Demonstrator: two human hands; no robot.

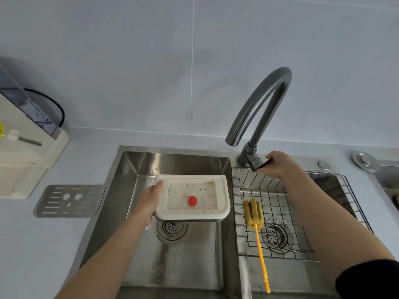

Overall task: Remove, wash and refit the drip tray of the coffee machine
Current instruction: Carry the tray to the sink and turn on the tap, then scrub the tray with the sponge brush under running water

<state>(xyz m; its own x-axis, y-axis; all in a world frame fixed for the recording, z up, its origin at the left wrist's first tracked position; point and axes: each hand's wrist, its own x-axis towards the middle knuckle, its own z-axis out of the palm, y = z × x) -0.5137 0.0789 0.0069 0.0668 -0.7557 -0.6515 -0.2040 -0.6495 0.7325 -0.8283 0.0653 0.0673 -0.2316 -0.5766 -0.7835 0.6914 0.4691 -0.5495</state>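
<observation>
The cream drip tray [220,190] is held level over the left sink basin [177,260]. Dark coffee specks dot its inside, and a red float [192,201] sits in it. My left hand [151,201] grips the tray's left edge, thumb on the rim. My right hand [279,165] holds the dark lever [262,165] at the base of the grey tap [259,108]. No water runs from the spout. The metal drip grille [69,200] lies flat on the counter left of the sink. The coffee machine [23,147] stands at the far left, partly cut off.
A wire rack [323,251] fills the right basin, and a yellow sponge brush [255,219] with an orange handle lies on it. Drains sit in both basins. Round metal caps are on the counter at the right. A grey tiled wall rises behind.
</observation>
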